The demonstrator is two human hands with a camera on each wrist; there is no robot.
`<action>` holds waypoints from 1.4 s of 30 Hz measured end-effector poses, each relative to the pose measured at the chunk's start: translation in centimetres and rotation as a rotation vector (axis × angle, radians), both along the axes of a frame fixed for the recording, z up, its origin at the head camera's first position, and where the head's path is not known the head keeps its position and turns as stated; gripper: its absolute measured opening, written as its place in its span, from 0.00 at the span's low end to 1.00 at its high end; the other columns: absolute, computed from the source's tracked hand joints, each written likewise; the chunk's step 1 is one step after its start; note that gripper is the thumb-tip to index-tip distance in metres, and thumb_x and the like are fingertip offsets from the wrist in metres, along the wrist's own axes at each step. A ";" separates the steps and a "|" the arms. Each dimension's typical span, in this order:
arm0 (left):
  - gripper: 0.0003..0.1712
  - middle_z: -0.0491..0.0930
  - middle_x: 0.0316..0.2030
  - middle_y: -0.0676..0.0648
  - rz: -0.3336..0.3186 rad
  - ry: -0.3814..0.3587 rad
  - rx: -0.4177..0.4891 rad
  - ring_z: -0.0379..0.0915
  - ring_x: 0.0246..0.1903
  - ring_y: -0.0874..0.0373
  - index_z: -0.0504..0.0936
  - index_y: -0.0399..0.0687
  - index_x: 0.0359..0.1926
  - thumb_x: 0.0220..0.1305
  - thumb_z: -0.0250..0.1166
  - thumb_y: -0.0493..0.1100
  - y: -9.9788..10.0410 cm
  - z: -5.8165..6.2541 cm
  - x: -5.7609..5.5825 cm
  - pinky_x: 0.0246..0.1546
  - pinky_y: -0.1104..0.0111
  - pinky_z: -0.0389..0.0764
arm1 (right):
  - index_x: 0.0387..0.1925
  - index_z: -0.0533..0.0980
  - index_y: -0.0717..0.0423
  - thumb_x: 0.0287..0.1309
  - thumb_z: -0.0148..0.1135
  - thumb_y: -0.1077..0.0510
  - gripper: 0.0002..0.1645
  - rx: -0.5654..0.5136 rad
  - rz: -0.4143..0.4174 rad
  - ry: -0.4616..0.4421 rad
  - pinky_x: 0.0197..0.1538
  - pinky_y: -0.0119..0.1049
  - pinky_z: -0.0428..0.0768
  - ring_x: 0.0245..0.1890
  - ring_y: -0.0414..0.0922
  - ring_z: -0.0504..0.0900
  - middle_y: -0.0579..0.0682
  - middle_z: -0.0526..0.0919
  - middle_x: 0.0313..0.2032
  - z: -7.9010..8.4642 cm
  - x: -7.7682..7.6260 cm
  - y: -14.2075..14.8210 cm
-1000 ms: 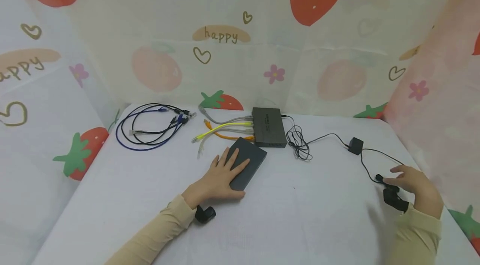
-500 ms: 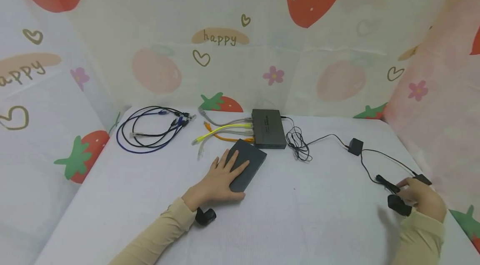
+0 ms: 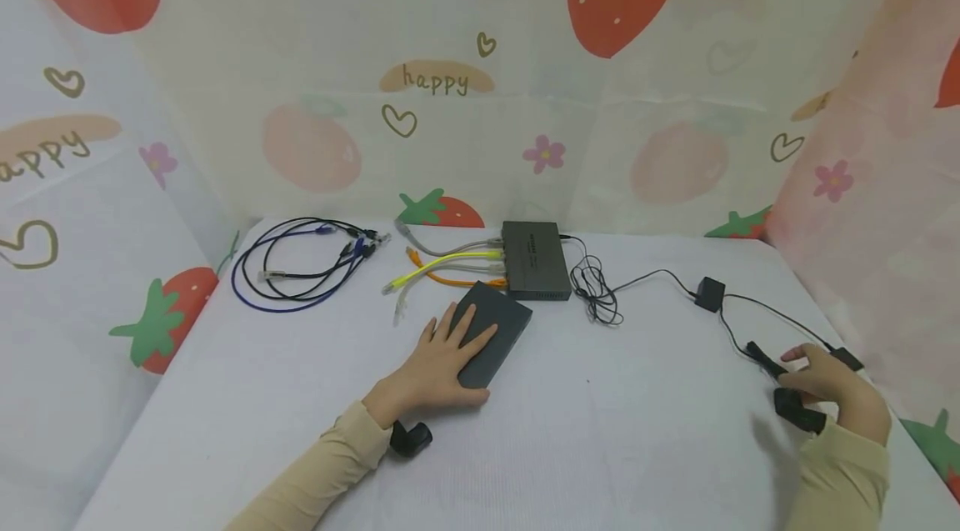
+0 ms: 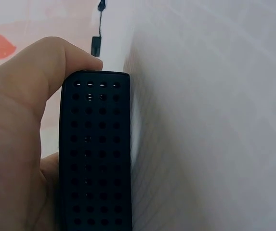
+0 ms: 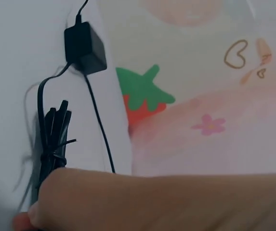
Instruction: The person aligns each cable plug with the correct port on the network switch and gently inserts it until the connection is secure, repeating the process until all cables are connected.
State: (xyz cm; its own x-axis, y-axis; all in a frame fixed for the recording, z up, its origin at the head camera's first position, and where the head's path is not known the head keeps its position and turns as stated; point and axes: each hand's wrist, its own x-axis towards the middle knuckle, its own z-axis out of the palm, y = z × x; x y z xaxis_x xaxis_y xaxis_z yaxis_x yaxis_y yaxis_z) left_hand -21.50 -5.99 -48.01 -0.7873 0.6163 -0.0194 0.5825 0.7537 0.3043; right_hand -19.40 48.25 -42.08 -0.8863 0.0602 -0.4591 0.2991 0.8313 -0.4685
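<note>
My left hand point(image 3: 431, 373) rests with spread fingers on a dark grey network switch point(image 3: 504, 323) lying at an angle on the table. In the left wrist view, the thumb lies over the end of the switch's perforated side point(image 4: 97, 144). At the far right, my right hand point(image 3: 836, 381) pinches a tied bundle of black power cable point(image 3: 763, 358). The right wrist view shows the bundle point(image 5: 55, 139) bound with a twist tie, its lower end hidden by the hand. Its cord runs to a black power adapter point(image 3: 709, 294). Beyond the hand lies a small flat black piece point(image 3: 847, 358) on another cord.
A second dark switch point(image 3: 536, 260) stands at the back with grey, yellow and orange network cables point(image 3: 442, 260) plugged in. Tangled black cord point(image 3: 596, 289) lies right of it. Coiled black and blue cables point(image 3: 307, 264) lie back left. Strawberry-printed cloth point(image 3: 450, 139) walls the table.
My right hand has gone down to the cable bundle and now holds it, shifting it slightly. The small flat black piece has come into view. My left hand stays on the switch.
</note>
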 end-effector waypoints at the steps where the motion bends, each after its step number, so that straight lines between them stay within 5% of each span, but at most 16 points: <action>1: 0.52 0.35 0.72 0.40 0.000 0.000 0.001 0.26 0.70 0.39 0.45 0.63 0.72 0.50 0.56 0.72 0.0 0.0 0.0 0.63 0.40 0.45 | 0.49 0.57 0.80 0.51 0.57 0.62 0.31 -0.012 0.010 0.007 0.35 0.41 0.79 0.30 0.46 0.80 0.67 0.76 0.34 0.2 0.0 -0.1; 7: 0.52 0.35 0.72 0.40 -0.001 -0.001 0.003 0.25 0.70 0.39 0.45 0.63 0.72 0.50 0.56 0.71 0.0 0.0 0.1 0.63 0.40 0.44 | 0.47 0.59 0.75 0.59 0.52 0.65 0.20 -0.154 0.080 0.057 0.33 0.35 0.78 0.28 0.39 0.77 0.54 0.81 0.30 0.7 -0.1 -0.7; 14: 0.52 0.36 0.72 0.40 -0.002 0.008 0.009 0.26 0.70 0.38 0.46 0.62 0.72 0.50 0.57 0.71 0.0 0.1 0.2 0.63 0.40 0.44 | 0.46 0.63 0.71 0.67 0.41 0.62 0.13 -0.289 0.105 0.094 0.32 0.33 0.76 0.27 0.38 0.74 0.52 0.76 0.31 1.3 -0.4 -1.4; 22: 0.52 0.35 0.72 0.41 0.004 0.016 0.001 0.26 0.70 0.39 0.45 0.63 0.72 0.51 0.56 0.72 0.0 -0.1 0.1 0.63 0.40 0.44 | 0.39 0.70 0.74 0.71 0.39 0.59 0.19 -0.348 0.220 0.203 0.28 0.31 0.72 0.24 0.37 0.69 0.47 0.70 0.27 2.5 -0.6 -2.8; 31: 0.52 0.36 0.72 0.41 0.004 0.020 -0.003 0.26 0.70 0.38 0.46 0.64 0.72 0.51 0.55 0.73 0.0 0.0 0.0 0.63 0.40 0.44 | 0.50 0.66 0.81 0.71 0.36 0.62 0.22 -0.473 0.331 0.335 0.41 0.27 0.78 0.37 0.31 0.77 0.35 0.77 0.39 3.3 -1.0 -5.5; 35: 0.52 0.35 0.72 0.41 0.007 0.018 -0.011 0.26 0.70 0.39 0.45 0.65 0.72 0.51 0.55 0.74 0.0 -0.2 0.0 0.63 0.41 0.43 | 0.52 0.67 0.78 0.68 0.46 0.63 0.19 -0.383 0.390 0.422 0.42 0.26 0.77 0.39 0.28 0.77 0.33 0.76 0.44 3.8 -1.3 -7.4; 42: 0.52 0.35 0.72 0.42 0.011 0.025 -0.008 0.26 0.70 0.40 0.45 0.65 0.72 0.50 0.55 0.74 0.0 -0.4 0.0 0.63 0.41 0.44 | 0.47 0.76 0.61 0.65 0.53 0.54 0.17 -0.032 0.377 0.509 0.39 0.39 0.74 0.34 0.39 0.77 0.47 0.81 0.31 4.7 -1.7 -10.3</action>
